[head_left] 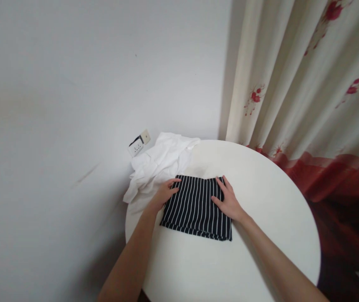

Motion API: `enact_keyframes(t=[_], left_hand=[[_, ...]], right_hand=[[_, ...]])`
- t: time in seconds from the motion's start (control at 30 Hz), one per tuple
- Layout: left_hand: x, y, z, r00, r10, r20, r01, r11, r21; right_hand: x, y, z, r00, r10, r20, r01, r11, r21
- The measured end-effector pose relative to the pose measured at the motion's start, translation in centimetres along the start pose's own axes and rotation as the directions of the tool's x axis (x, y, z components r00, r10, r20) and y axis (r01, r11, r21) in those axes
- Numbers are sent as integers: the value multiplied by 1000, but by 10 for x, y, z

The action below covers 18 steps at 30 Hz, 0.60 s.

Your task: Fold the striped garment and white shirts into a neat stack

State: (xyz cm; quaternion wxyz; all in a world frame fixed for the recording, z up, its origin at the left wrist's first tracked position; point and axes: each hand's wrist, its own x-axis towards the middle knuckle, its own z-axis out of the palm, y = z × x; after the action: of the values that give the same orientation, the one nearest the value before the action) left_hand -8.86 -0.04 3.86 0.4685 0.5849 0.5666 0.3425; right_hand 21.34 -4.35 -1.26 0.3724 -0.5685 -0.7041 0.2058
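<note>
A dark navy cloth with white stripes point(195, 207), folded into a rough rectangle, lies flat on the round white table point(280, 209). My left hand point(166, 193) rests at its upper left edge, thumb and fingers apart. On the upper right corner lies my right hand point(229, 200), its fingers spread over the fabric. Neither hand grips the cloth; both touch its sides. Layers of the fold show along the near edge, slightly uneven at the right. Whether the cloth is a garment, I cannot tell.
A crumpled white cloth point(163, 157) lies at the table's far left, against the wall point(88, 84). Behind it are a socket point(136, 147) and a wall plate point(145, 136). A cream curtain with red flowers point(280, 96) hangs behind the table on the right.
</note>
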Motion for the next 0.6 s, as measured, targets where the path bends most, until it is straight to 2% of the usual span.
enact_keyframes(t=[0.1, 0.2, 0.3, 0.43, 0.47, 0.53, 0.6], left_hand=[[-6, 0, -7, 991, 135, 11, -133, 960, 245], [-3, -8, -8, 985, 175, -2, -158, 895, 418], [3, -13, 1, 972, 231, -50, -178, 856, 486], [-4, -4, 22, 936, 335, -105, -222, 797, 562], [-10, 1, 28, 924, 378, -62, -269, 755, 599], [-25, 10, 39, 892, 437, 115, -395, 631, 668], [-39, 18, 51, 852, 430, 299, -506, 527, 683]], right_hand=[[0, 0, -1, 1000, -6, 14, 7, 1000, -19], [0, 0, 0, 1000, -8, 26, 9, 999, -38], [-1, -1, 2, 1000, -6, 22, 8, 997, -70], [-2, -1, 5, 1000, -1, 2, 1, 993, -121], [-2, -2, 5, 1000, 1, -1, -1, 991, -131], [-2, -2, 5, 1000, 6, 2, -6, 989, -146], [-2, -2, 5, 1000, 13, 6, -12, 988, -154]])
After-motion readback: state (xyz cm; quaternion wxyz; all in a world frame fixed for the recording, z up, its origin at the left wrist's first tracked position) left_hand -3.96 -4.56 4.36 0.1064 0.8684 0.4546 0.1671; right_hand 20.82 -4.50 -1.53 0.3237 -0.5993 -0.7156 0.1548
